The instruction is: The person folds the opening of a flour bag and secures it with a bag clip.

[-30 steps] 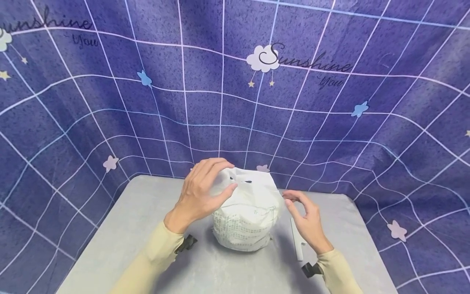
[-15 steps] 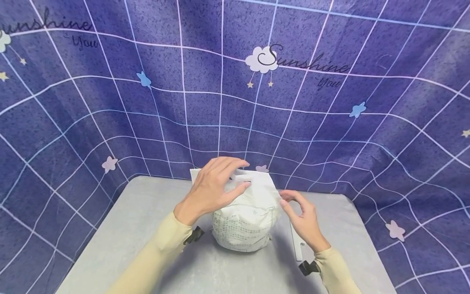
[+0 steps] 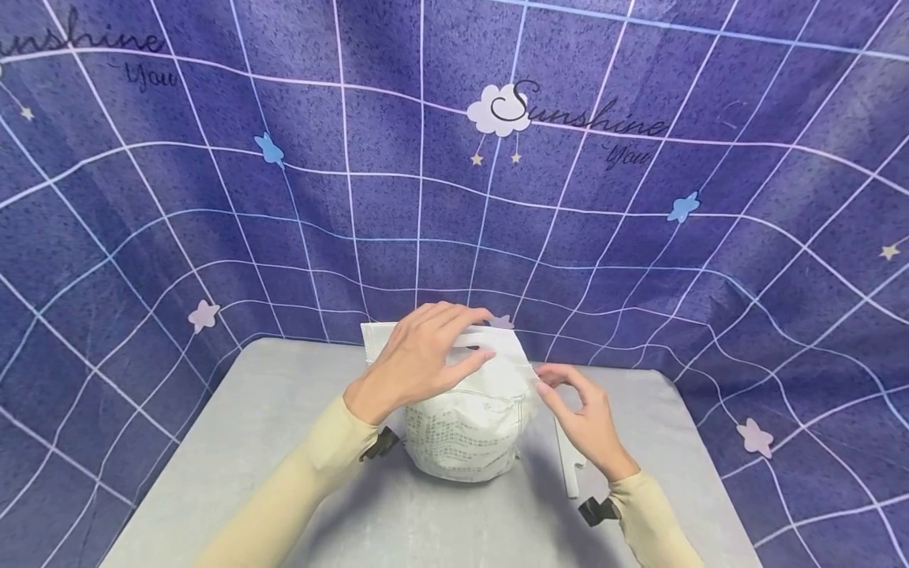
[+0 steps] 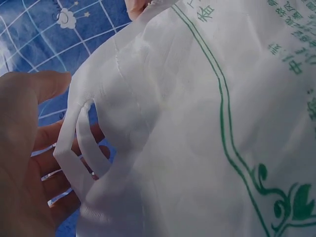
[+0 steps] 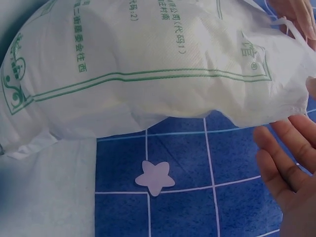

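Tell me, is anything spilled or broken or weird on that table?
Nothing stands out. The white bag sits upright on the gray table, wrinkled as soft bags often are, with no rip or spill showing.

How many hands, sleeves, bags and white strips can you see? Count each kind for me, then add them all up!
Hands: 2, left hand and right hand
Sleeves: 2, left sleeve and right sleeve
Bags: 1, white bag
White strips: 1, white strip
Total: 6
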{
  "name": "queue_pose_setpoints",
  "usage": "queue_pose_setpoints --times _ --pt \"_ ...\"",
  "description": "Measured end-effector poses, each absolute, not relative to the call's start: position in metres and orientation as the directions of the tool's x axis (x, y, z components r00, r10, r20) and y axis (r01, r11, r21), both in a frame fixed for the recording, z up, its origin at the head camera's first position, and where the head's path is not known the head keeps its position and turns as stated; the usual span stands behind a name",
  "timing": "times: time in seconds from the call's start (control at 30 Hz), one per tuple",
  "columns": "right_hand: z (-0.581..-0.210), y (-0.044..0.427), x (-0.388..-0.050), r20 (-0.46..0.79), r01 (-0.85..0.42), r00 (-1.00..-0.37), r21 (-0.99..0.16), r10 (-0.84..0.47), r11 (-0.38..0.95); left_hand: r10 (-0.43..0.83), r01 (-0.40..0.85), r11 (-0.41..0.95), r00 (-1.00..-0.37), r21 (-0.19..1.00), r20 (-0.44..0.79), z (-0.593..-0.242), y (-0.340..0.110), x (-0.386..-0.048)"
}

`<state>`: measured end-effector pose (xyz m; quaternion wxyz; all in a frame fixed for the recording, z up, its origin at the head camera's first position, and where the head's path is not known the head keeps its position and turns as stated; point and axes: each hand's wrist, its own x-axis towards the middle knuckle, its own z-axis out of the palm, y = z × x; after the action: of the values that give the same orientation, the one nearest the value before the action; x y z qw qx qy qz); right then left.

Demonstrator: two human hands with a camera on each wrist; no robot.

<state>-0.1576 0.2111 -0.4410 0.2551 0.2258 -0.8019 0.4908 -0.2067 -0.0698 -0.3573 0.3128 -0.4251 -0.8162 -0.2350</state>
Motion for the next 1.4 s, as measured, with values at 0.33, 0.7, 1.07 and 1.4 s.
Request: queue_pose_setpoints --times 0.33,0.7,1.07,1.4 --pt "-0.462 0.222 -0.171 0.62 -0.603 -0.775 -0.666 -0.122 0.439 0.599 0.844 0.524 -0.459 0.113 0.656 -0.356 -0.062 -0.207" --pt "-0.456 0.222 -0.174 0.64 -0.627 -0.753 -0.628 -0.152 0.461 0.639 0.88 0.475 -0.364 0.024 0.678 -0.353 -0.054 -0.212" --pt "-0.455 0.22 -0.175 0.654 -0.644 -0.737 -0.606 -0.168 0.466 0.655 0.894 0.448 -0.328 0.0 0.68 -0.352 -0.052 -0.213" --pt "-0.458 0.223 -0.177 0.664 -0.663 -0.725 -0.598 -0.185 0.451 0.678 0.901 0.434 -0.316 -0.015 0.664 -0.348 -0.052 -0.213"
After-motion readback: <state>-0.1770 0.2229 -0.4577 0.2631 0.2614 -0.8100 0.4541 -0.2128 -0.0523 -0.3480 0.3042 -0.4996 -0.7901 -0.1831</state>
